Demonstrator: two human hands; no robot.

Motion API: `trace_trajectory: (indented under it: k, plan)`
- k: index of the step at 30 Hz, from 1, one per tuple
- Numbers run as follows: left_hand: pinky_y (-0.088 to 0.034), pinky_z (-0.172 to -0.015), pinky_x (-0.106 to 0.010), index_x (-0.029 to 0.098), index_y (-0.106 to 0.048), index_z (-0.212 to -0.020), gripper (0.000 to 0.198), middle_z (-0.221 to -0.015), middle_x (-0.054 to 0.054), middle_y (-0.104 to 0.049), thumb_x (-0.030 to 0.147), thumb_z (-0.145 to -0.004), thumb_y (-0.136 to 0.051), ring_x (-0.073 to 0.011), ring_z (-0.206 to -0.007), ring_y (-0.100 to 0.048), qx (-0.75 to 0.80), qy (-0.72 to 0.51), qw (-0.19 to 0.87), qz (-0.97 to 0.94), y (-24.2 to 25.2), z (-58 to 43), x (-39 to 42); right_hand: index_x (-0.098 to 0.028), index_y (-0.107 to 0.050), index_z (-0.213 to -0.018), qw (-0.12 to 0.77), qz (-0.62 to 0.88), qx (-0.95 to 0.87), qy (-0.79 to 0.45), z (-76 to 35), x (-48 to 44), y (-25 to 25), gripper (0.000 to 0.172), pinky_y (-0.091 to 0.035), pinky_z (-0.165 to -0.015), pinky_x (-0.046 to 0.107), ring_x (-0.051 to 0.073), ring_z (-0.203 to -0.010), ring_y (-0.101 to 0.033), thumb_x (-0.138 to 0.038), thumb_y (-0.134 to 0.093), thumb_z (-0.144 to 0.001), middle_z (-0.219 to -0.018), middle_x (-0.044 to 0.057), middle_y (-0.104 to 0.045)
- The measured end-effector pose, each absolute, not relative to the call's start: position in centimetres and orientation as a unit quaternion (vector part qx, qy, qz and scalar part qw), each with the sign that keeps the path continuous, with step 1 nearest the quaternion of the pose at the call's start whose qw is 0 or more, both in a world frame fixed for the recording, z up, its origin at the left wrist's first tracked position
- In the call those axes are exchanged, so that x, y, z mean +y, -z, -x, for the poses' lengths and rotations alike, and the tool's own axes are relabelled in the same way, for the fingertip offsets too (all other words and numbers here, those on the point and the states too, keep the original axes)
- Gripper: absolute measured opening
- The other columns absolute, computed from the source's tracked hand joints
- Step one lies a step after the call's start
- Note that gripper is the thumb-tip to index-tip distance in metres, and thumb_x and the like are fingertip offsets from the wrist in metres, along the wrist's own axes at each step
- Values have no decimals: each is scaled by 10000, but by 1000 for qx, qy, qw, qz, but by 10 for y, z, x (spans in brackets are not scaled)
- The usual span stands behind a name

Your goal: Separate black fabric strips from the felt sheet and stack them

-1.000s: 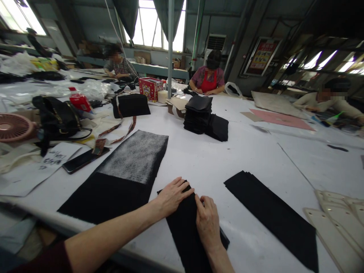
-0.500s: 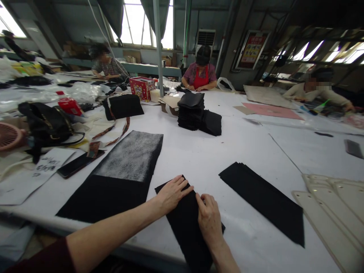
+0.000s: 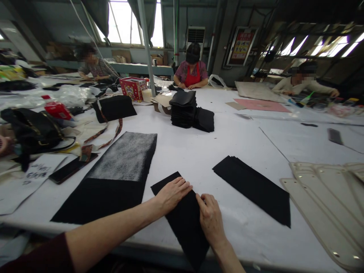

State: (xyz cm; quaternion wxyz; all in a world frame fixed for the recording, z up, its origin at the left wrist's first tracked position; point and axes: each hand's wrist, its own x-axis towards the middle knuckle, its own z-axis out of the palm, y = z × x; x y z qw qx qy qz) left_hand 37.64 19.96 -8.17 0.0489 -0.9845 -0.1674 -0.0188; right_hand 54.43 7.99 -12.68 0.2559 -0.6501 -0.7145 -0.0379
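Note:
A long strip of black fabric [image 3: 186, 227], apparently folded lengthwise, lies slanted on the white table before me and runs over its near edge. My left hand [image 3: 174, 194] rests flat across its upper part, fingers stretched out and pressing down. At the strip's right edge, my right hand [image 3: 210, 216] has curled fingers, with the index finger on the edge; its thumb is hidden. Left of my hands lies a larger black fabric piece [image 3: 113, 197] with a whitish patch on its far half. To the right is a neat stack of black strips [image 3: 253, 189].
Beige panels [image 3: 309, 204] overlap at the right edge. Farther back stands a pile of black pieces [image 3: 183, 110]. A phone [image 3: 71, 168], a black bag [image 3: 31, 129] and a red bottle [image 3: 57, 108] crowd the left. Several people work across the table [image 3: 241, 136].
The view has turned slightly right, so things sit farther left. My left hand stays flat on the strip; a black corner that stuck out beyond my right wrist no longer shows.

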Motion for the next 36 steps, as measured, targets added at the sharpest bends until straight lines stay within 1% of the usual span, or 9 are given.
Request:
trace_trajectory:
  k: [4,8,10,14,19,22,26,32,36]
  plan:
    - [-356,-1045,-322,153,-376,-1378,471,-1228,-85,-539,112,-912,-431,-208,-1182,-476,-170,11,29,985,82,-380,194,-133,-559,-1221,265,649,-712,33,-549,73,127,352,-439,-796,381,227,-916,-490,-68,-356,-940,-965,98,-541]
    - [-377,-1028,-382,218,-340,-1415,539,-1239,-99,-518,136,-897,-467,-247,-1200,-468,-166,3,35,986,78,-381,188,-156,-561,-1222,283,641,-713,35,-555,67,129,363,-445,-776,376,226,-903,-501,-73,-348,-940,-961,95,-550]
    - [-367,-1040,-385,193,-360,-1402,520,-1221,-102,-527,125,-896,-459,-246,-1191,-472,-160,4,34,986,77,-383,185,-164,-566,-1217,292,637,-713,33,-558,64,130,363,-448,-768,373,225,-899,-504,-77,-347,-941,-961,93,-552]
    - [-364,-1045,-328,151,-382,-1380,482,-1206,-84,-539,110,-903,-437,-213,-1171,-483,-147,6,2,989,76,-388,183,-152,-569,-1217,296,629,-719,17,-562,58,128,352,-450,-766,369,221,-888,-501,-83,-353,-947,-950,91,-549]
    - [-397,-1000,-362,273,-343,-1416,563,-1163,-64,-538,123,-890,-472,-222,-1114,-505,-152,-14,11,988,73,-392,177,-141,-565,-1226,296,629,-719,-6,-566,51,125,366,-448,-787,370,220,-906,-492,-57,-354,-939,-965,93,-542]
    - [-370,-1029,-386,228,-362,-1405,532,-1184,-81,-537,135,-894,-474,-234,-1131,-488,-134,-17,26,990,72,-396,173,-140,-570,-1217,295,630,-719,-7,-569,47,125,354,-448,-789,367,221,-907,-492,-61,-372,-936,-965,93,-541]
    - [-372,-1032,-338,169,-356,-1403,507,-1239,-89,-540,114,-906,-441,-213,-1199,-456,-123,-17,4,992,72,-400,168,-130,-567,-1212,297,628,-719,-9,-573,42,125,336,-450,-787,366,220,-901,-490,-71,-380,-938,-963,95,-540]
    - [-404,-1002,-368,250,-334,-1425,553,-1196,-77,-541,143,-902,-481,-232,-1167,-484,-126,-25,6,992,68,-402,160,-137,-550,-1239,292,625,-724,-17,-577,36,125,346,-452,-784,372,220,-893,-490,-78,-386,-939,-967,94,-540]
    - [-369,-1042,-363,195,-356,-1409,524,-1232,-82,-534,131,-905,-486,-228,-1174,-478,-110,-12,20,994,70,-405,156,-137,-559,-1222,291,623,-726,-13,-579,32,124,343,-450,-776,377,219,-887,-491,-78,-371,-942,-958,93,-541]
